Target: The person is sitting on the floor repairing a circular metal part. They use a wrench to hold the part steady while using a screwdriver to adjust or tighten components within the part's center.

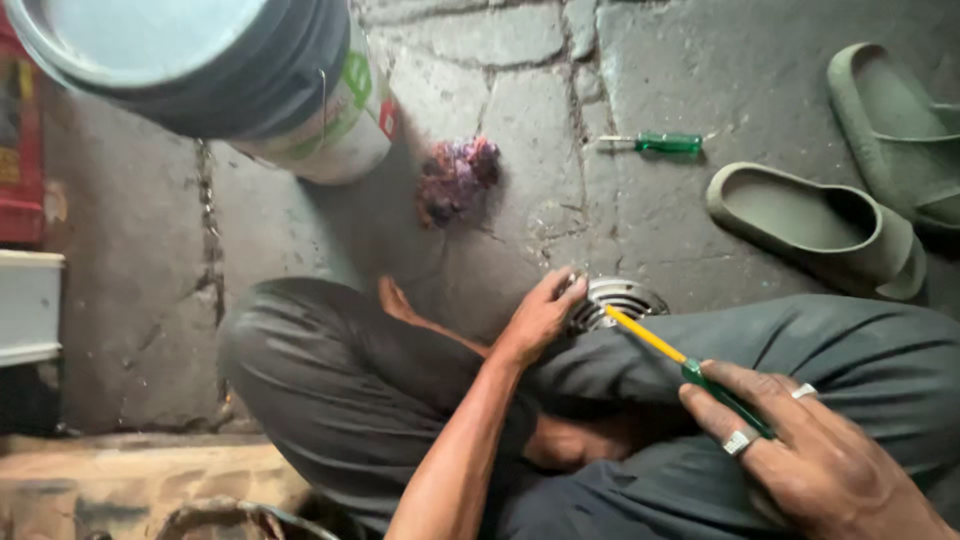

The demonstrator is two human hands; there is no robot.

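I squat over a round metal grille part (612, 302) lying on the concrete floor between my knees. My left hand (540, 315) rests on its left edge, fingers curled on the rim. My right hand (815, 460), wearing two rings, grips a screwdriver (665, 352) with a green handle and a yellow shaft. The shaft's tip points at the grille's top. My dark trousers hide the lower half of the grille.
A second green-handled screwdriver (655, 144) lies on the floor further off. Two olive slippers (815, 225) sit at the right. A large white bucket (230, 70) stands at upper left, a purple rag (455, 178) beside it. A red crate (18, 140) lines the left edge.
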